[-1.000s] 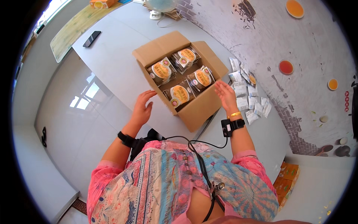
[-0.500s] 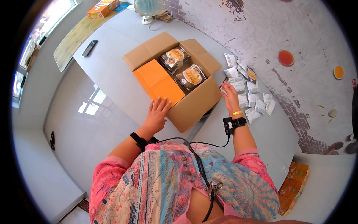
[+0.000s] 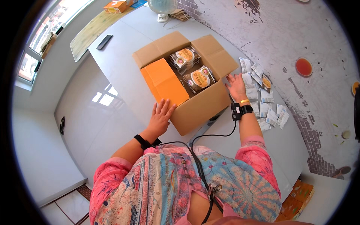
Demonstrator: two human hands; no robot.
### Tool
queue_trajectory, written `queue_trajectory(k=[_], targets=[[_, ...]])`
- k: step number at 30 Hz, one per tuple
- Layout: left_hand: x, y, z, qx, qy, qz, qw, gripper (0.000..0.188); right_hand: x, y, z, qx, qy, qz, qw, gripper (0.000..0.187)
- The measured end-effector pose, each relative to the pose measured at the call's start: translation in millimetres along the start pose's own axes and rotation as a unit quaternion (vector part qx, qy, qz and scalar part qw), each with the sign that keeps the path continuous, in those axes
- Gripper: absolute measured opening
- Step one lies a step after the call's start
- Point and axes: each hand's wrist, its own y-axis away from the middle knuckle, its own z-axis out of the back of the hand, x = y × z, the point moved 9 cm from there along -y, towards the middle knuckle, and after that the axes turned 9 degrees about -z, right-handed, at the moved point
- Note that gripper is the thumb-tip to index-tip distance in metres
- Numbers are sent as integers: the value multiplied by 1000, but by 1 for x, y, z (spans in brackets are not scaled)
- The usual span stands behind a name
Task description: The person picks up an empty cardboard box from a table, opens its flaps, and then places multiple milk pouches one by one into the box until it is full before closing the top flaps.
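A brown cardboard carton [image 3: 200, 108] with raised flaps stands on the table in front of me. A flat orange panel [image 3: 165, 82] fills its left half. In the right half lie two stacks of sachets, a far stack [image 3: 185, 56] and a near stack [image 3: 200, 78], brown with orange and white print. My left hand [image 3: 160, 117] rests against the carton's near left corner, fingers apart and tips at the orange panel's edge. My right hand [image 3: 236, 88], fingers spread, is at the carton's right side, below the right flap; neither hand grips anything.
Loose white sachets [image 3: 267, 96] lie scattered right of the carton, along the wall. A phone [image 3: 104, 42] lies at the table's far left. A small fan [image 3: 162, 8] stands at the back. Orange boxes [image 3: 296, 200] sit low at the right. A black cable [image 3: 215, 135] runs between my wrists.
My right hand has moved forward along the carton's right side, from beside the sachets to below the flap. My left hand keeps its place at the corner. The whole view has shifted slightly.
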Motion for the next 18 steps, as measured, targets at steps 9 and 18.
queue_trajectory(k=[9,18], targets=[[-5,-3,-2,-27,0,3,1000,85,5,8,-24,107,213,-6,971,74],[-6,-2,0,-31,4,0,1000,83,-16,20,-37,104,373,-52,921,74]])
